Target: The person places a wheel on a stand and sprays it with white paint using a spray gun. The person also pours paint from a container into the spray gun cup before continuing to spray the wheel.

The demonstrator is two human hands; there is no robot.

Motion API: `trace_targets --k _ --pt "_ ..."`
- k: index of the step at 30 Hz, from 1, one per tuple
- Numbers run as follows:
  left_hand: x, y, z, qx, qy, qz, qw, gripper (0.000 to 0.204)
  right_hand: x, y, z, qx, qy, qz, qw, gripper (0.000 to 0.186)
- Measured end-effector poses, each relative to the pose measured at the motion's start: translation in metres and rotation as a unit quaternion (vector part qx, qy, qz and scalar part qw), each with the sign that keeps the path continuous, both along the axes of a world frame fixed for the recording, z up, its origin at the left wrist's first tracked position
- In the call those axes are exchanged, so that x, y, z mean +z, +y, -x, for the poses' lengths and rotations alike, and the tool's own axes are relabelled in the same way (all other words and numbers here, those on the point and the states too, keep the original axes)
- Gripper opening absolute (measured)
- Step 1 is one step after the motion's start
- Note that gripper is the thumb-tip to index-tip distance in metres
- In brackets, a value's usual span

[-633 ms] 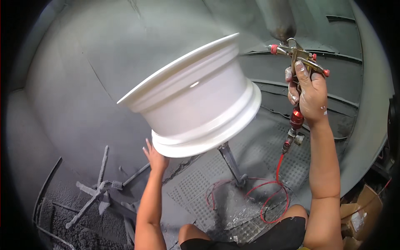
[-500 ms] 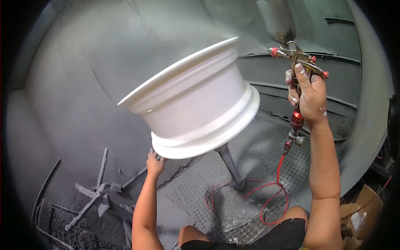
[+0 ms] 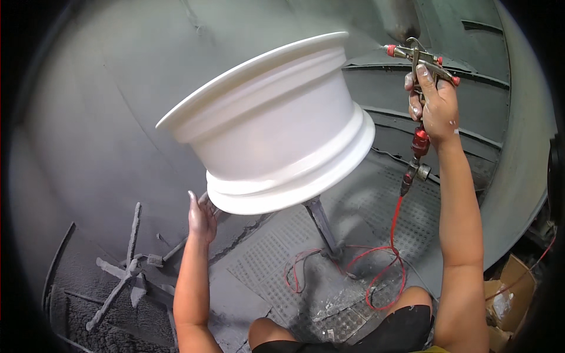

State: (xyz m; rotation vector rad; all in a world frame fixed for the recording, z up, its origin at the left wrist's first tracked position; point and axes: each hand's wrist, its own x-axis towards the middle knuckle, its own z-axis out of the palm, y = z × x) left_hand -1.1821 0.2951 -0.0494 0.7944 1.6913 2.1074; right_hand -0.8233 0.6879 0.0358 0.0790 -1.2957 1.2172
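A glossy white wheel rim (image 3: 273, 126) sits tilted in the middle of the view, raised on a grey stand (image 3: 322, 223). My right hand (image 3: 438, 112) is wrapped round the handle of a metal spray gun (image 3: 419, 59) with red knobs. Its nozzle points left at the rim's upper right edge, and a faint mist shows in front of it. On top of the gun is a grey cup (image 3: 401, 23), cut off by the frame. My left hand (image 3: 202, 219) is open by the rim's lower left edge, thumb up, its other fingers partly hidden. I cannot tell whether it touches the rim.
A red hose (image 3: 395, 223) hangs from the gun and loops over the perforated floor mat (image 3: 265, 253). At the lower left stands a paint-crusted frame with crossed arms (image 3: 132, 273). Grey booth walls (image 3: 100, 100) curve around. An open cardboard box (image 3: 513, 288) lies at the lower right.
The spray gun and my right hand sit higher in view. My left hand has shifted left, its thumb now raised apart. The rim appears slightly higher and turned a little.
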Motion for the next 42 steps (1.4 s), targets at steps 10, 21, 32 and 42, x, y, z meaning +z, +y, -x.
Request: trace_targets --k 10,21,32,42 --pt "0.091 0.045 0.020 -0.064 -0.142 -0.018 0.988 0.064 0.005 -0.005 0.007 -0.069 -0.066 0.051 0.994 0.025" --pt "0.072 0.008 -0.006 -0.048 -0.307 -0.024 0.950 0.061 0.034 -0.023 0.003 -0.151 -0.166 0.048 0.973 0.029" --pt "0.036 -0.132 -0.322 -0.534 -0.013 0.580 0.615 0.049 0.080 -0.072 -0.024 -0.035 -0.242 0.131 0.961 0.036" --pt "0.264 0.045 -0.225 -0.240 0.190 0.329 0.894 0.025 0.104 -0.165 -0.093 -0.001 -0.342 -0.067 0.937 0.046"
